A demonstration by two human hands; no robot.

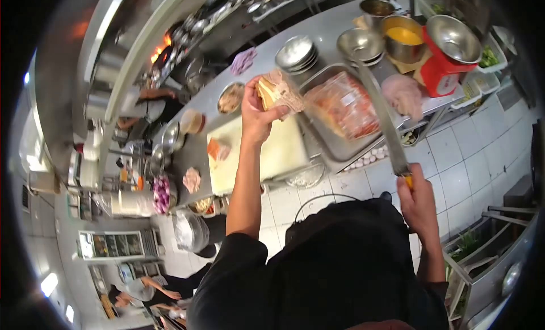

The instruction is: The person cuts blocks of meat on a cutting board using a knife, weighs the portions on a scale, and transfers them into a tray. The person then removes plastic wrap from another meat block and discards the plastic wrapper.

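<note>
My left hand [256,115] is raised above the cutting board, its fingers wrapped round a wrinkled, pale pink and yellow piece [279,96] whose exact kind I cannot make out. To the right, my right hand [421,202] grips the yellow handle of a long knife [386,117], its blade pointing away from me. A small orange and pale piece of what looks like fish [216,149] lies on the white cutting board [278,145]. Beside the board, a metal tray [340,151] holds orange-red flesh in clear plastic [346,105].
Stacked metal bowls [296,53], a pot of yellow liquid [403,36] and a red scale-like stand [443,77] line the counter's far side. A pink cloth [244,61] lies beyond the board. Flames [162,49] burn at the stove, near a co-worker. Another person [153,287] stands lower left.
</note>
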